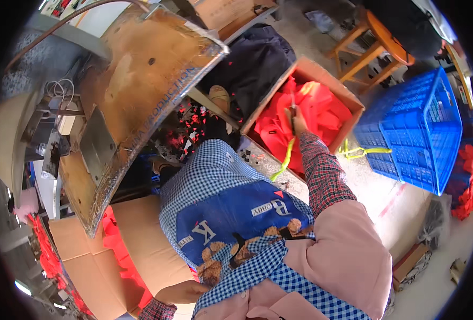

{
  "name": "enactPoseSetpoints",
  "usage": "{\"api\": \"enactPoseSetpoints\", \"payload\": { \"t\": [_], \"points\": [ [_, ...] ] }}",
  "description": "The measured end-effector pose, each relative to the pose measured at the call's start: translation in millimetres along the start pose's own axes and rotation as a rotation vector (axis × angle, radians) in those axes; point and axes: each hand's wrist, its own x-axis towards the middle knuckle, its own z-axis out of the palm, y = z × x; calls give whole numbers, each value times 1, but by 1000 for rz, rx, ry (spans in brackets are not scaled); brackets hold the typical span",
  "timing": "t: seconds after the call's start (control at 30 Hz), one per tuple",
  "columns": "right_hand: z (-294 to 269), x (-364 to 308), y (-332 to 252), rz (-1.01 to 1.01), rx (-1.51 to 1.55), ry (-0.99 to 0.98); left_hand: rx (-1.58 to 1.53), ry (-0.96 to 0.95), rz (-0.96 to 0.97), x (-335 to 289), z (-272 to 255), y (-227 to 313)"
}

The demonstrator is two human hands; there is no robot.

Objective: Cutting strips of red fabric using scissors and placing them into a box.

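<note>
My right hand reaches over an open cardboard box filled with red fabric pieces. Its fingers are closed round a slim tool with a thin pale blade and a dark handle, which looks like a pair of scissors. A yellow-green strap hangs over the box's near side, below the hand. Low in the view, my left hand lies beside my blue checked apron, next to another cardboard box holding red fabric. The apron's edge partly hides its fingers, so their grip cannot be made out.
A worn wooden worktable with a metal edge juts in from the upper left. To the right stands a blue plastic crate, with a wooden stool behind it. Red and black scraps litter the floor under the table.
</note>
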Motion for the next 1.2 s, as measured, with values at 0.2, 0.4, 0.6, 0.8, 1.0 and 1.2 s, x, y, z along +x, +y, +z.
{"api": "enactPoseSetpoints", "payload": {
  "t": [0.2,0.4,0.6,0.8,1.0,1.2],
  "points": [
    [-49,32,25,139,247,77,125,746,163,-14,-28,76],
    [-20,-31,-83,-90,-171,243,576,816,1041,-12,-41,116],
    [-36,-79,-176,-151,-12,231,799,594,1225,-36,-40,141],
    [-50,-108,-187,-106,150,238,844,344,1341,-43,-36,150],
    [-43,-112,-183,-148,149,214,847,156,1407,-49,-30,155],
    [-43,-134,-253,-164,175,97,802,13,1441,-52,-24,150]
  ]
}}
